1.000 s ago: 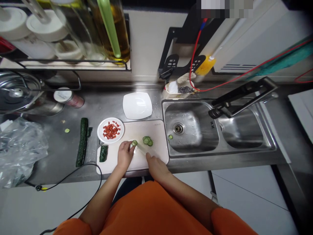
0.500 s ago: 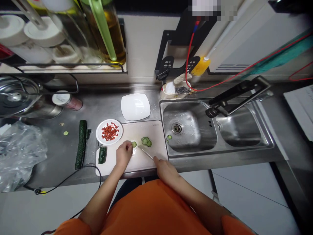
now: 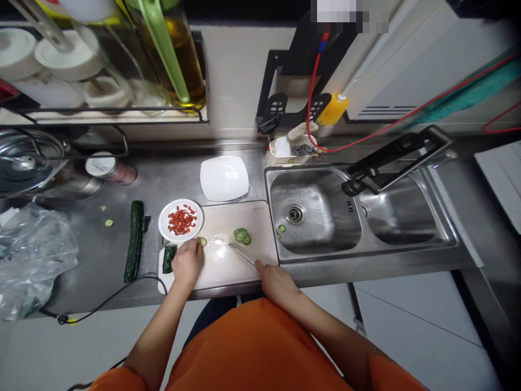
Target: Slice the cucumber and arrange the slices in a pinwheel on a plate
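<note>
My left hand is closed at the left part of the white cutting board, its fingertips on a cucumber slice. Just left of that hand lies a short cucumber piece, partly covered by it. My right hand is wrapped round the handle of a knife, whose blade rests low over the board and points up and left. Beyond the blade sits a small pile of cucumber slices. A white plate of red berries overlaps the board's upper left corner.
A long cucumber lies on the steel counter at left, near a plastic bag and a black cable. Behind the board is a white square dish. The double sink with a black faucet stands at right.
My left hand has moved left across the board, bringing the cucumber slice along towards the short cucumber piece. My right hand and the knife have hardly moved.
</note>
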The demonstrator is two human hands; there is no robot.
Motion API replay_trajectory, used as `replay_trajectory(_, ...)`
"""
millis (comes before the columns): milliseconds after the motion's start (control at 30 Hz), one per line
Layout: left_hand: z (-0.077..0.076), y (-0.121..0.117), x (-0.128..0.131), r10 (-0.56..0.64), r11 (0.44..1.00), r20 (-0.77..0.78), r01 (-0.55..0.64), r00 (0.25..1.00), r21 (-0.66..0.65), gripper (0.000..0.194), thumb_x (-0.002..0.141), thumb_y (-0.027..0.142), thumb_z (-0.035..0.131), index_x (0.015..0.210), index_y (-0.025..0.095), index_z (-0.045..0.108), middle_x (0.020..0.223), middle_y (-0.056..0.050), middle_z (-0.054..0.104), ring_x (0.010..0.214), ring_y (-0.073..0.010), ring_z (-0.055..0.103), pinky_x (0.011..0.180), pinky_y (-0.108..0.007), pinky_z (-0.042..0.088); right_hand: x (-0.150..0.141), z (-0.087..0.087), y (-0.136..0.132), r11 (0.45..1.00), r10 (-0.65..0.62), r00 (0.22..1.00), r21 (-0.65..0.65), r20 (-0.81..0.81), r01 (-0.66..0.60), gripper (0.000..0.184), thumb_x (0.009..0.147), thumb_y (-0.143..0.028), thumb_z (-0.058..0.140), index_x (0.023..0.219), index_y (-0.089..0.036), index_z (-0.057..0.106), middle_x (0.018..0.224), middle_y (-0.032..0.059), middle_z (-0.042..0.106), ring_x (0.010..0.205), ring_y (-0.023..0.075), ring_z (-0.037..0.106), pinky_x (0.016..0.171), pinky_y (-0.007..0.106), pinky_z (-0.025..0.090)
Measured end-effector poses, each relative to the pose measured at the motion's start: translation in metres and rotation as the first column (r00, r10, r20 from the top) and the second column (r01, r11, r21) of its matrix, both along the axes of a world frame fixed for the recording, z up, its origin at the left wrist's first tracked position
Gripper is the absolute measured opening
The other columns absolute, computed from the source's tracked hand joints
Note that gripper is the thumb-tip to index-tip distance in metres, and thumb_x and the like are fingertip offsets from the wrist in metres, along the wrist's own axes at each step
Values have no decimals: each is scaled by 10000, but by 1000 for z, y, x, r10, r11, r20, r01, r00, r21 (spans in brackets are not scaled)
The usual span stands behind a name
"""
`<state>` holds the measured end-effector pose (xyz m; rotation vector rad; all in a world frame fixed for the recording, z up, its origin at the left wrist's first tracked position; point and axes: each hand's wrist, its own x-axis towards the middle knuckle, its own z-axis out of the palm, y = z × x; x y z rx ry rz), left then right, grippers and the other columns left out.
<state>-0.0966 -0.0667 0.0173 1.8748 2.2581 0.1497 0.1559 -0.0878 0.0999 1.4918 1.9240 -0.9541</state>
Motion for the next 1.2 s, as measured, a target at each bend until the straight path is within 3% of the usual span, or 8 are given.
replay_trajectory(100, 2, 1, 7, -7, 998, 121, -2, 993, 70, 230, 855, 278, 464, 953, 222, 664, 991, -62, 649, 819, -172, 589, 665, -256, 396, 1, 1, 0, 1000, 3, 1000, 7, 5, -3, 407, 821, -28, 325, 1172, -193, 449, 940, 120, 635, 878, 233, 626, 632, 268, 424)
replay_trajectory(200, 6, 14, 23, -84, 995, 386, 57, 919, 81, 238, 835, 346, 510, 964, 213, 660, 956, -57, 657, 790, -157, 593, 726, -257, 436, 2, 1, 0, 1000, 8, 1000, 17, -10, -8, 400, 823, -29, 318, 1161, -194, 455, 939, 114, 636, 876, 237, 628, 633, 272, 429)
replay_trajectory(333, 9, 43, 54, -64, 983, 586, 153, 808, -104, 269, 769, 379, 594, 977, 216, 645, 903, -26, 669, 670, -127, 576, 673, -249, 449, 4, 0, 0, 1000, 12, 1000, 6, -17, -12, 386, 839, -39, 311, 1163, -195, 450, 948, 117, 635, 882, 232, 627, 653, 277, 435)
replay_trajectory(500, 7, 68, 78, -121, 929, 474, 268, 872, -257, 144, 665, 278, 678, 782, 201, 644, 758, -14, 630, 690, -145, 555, 624, -248, 392, 4, -2, 0, 1000, 0, 1000, 10, -15, 0, 379, 858, -56, 293, 1173, -200, 445, 965, 120, 633, 889, 219, 626, 673, 274, 441)
replay_trajectory(733, 4, 71, 84, -66, 922, 465, 232, 883, -309, 119, 630, 253, 694, 709, 192, 631, 749, -24, 629, 663, -142, 539, 603, -247, 375, 5, -1, 1, 1000, 8, 1000, 11, -27, -7, 372, 846, -44, 313, 1159, -195, 445, 945, 117, 633, 873, 222, 628, 653, 271, 435)
replay_trajectory(967, 12, 69, 85, 35, 930, 495, 153, 868, -334, 26, 662, 230, 627, 654, 208, 616, 645, 21, 622, 589, -118, 527, 558, -229, 352, 5, -1, 1, 1000, 12, 1000, 21, -25, -12, 373, 846, -40, 299, 1151, -192, 452, 933, 118, 635, 862, 234, 632, 632, 274, 434)
replay_trajectory(1200, 12, 64, 62, 127, 961, 529, 28, 839, -275, 111, 685, 308, 599, 655, 201, 607, 615, 35, 617, 581, -108, 538, 571, -219, 370, 7, 0, 1, 999, -23, 999, 24, -30, 24, 409, 821, -32, 327, 1172, -200, 454, 942, 103, 638, 874, 220, 623, 665, 263, 425)
